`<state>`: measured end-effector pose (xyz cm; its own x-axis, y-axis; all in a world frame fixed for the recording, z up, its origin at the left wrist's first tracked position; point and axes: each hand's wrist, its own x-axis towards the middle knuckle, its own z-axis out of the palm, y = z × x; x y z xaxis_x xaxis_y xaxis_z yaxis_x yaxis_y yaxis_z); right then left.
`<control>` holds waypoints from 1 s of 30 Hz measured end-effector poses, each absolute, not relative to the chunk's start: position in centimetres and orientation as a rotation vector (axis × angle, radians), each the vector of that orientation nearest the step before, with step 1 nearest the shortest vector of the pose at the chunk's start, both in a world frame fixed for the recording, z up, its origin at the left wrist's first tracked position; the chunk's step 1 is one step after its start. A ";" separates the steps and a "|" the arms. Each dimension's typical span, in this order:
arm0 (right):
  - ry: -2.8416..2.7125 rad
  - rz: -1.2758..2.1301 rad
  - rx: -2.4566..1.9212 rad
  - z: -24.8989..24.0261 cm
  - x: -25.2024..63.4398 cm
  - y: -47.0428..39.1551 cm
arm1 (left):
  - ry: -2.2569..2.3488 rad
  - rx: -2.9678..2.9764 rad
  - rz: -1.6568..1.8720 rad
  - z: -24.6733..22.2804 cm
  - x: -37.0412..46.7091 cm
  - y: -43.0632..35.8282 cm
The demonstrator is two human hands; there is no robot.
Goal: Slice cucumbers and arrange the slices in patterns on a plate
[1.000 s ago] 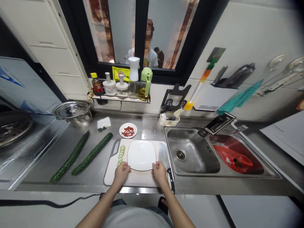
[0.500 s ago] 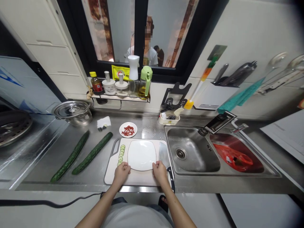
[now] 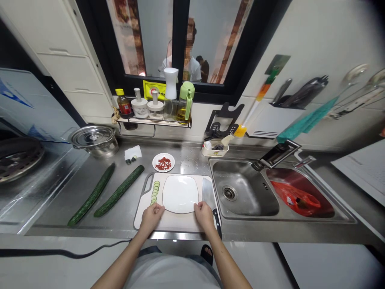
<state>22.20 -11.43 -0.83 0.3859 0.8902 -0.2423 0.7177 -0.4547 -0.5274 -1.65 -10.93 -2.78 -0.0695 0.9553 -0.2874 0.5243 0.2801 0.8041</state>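
Note:
A white squarish plate (image 3: 180, 194) lies on the cutting board (image 3: 174, 225). My left hand (image 3: 152, 216) pinches the plate's near left corner, and my right hand (image 3: 204, 214) pinches its near right corner. Left of the plate, a row of cucumber slices (image 3: 155, 192) runs along the board, its near end close to my left fingers. A kitchen knife (image 3: 208, 192) rests on the board's right side, its black handle by my right hand. Two whole cucumbers (image 3: 119, 191) lie on the steel counter to the left. Behind the board stands a small plate (image 3: 155, 163) with red bits on it.
A double sink (image 3: 243, 192) is set in at the right, with a red plastic bag (image 3: 297, 198) in its far basin. A lidded steel pot (image 3: 95, 140) stands back left. Below the window, a shelf (image 3: 156, 121) carries bottles and seasoning jars. A faucet (image 3: 273, 155) reaches over the sink.
Both hands still hold the plate's near corners, and the plate stays in place on the board. The view has shifted slightly.

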 end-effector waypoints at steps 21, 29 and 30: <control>-1.475 0.608 -2.191 0.0 23.6 -11.4 | 2.075 1.556 0.631 -4.1 -4.4 -10.7; -1.610 0.698 -1.866 3.3 21.3 -10.6 | 1.563 1.222 1.016 -0.5 -3.0 -9.0; -1.643 0.736 -1.797 4.0 20.7 -10.4 | 1.512 1.227 1.038 0.4 -2.6 -8.7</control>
